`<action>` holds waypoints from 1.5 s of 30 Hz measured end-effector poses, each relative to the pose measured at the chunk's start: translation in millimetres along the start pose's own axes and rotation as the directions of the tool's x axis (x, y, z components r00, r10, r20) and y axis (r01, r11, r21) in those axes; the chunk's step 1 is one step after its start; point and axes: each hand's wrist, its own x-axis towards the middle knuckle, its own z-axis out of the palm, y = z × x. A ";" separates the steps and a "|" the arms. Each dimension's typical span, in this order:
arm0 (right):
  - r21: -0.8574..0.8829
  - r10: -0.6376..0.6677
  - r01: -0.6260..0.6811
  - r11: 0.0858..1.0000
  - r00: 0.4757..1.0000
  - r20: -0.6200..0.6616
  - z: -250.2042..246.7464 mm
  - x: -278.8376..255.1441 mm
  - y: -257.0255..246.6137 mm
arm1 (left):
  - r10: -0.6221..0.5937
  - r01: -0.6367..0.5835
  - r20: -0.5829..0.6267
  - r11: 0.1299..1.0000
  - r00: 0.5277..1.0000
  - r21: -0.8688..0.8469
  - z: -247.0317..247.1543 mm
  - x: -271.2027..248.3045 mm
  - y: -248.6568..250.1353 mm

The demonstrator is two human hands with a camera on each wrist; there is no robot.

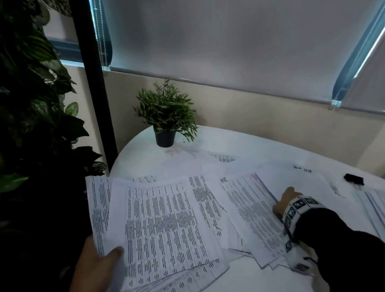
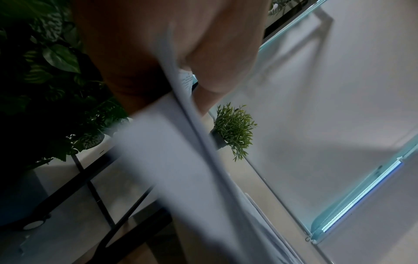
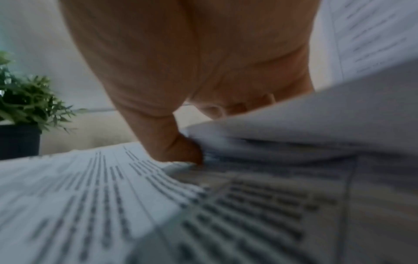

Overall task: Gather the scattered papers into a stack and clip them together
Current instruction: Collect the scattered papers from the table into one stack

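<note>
Printed papers lie scattered over a white round table (image 1: 210, 144). My left hand (image 1: 97, 268) grips a loose bundle of printed sheets (image 1: 164, 226) at the table's near left, thumb on top; in the left wrist view the bundle (image 2: 181, 160) runs between thumb and palm. My right hand (image 1: 286, 201) is on a sheet with a purple edge (image 1: 251, 208) in the middle. Its thumb (image 3: 181, 148) pinches the lifted edge of the sheets (image 3: 294, 125), and the fingers curl behind. A black binder clip (image 1: 354, 179) lies at the far right, beyond that hand.
A small potted plant (image 1: 165, 115) stands at the table's back. More sheets (image 1: 381, 212) lie at the right edge, and one marked HR (image 1: 216, 186) lies mid-table. Large dark foliage (image 1: 19, 115) and a black post (image 1: 94, 84) close off the left.
</note>
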 end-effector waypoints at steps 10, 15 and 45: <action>-0.066 -0.243 0.235 0.970 0.907 -0.344 -67.3 -66.2 -24.5 | 0.012 -0.012 -0.025 1.000 1.000 0.013 -1.4 6.8 -10.8; 0.738 -0.528 0.613 0.283 0.742 -0.413 -83.1 -128.4 -58.5 | -0.020 0.018 -0.029 0.996 0.999 -0.089 4.0 -4.3 -0.3; 0.785 -0.499 0.575 -0.231 0.623 -0.603 -22.3 -164.8 -104.5 | 0.509 -0.485 0.050 0.842 0.859 -0.237 -11.0 -7.2 73.5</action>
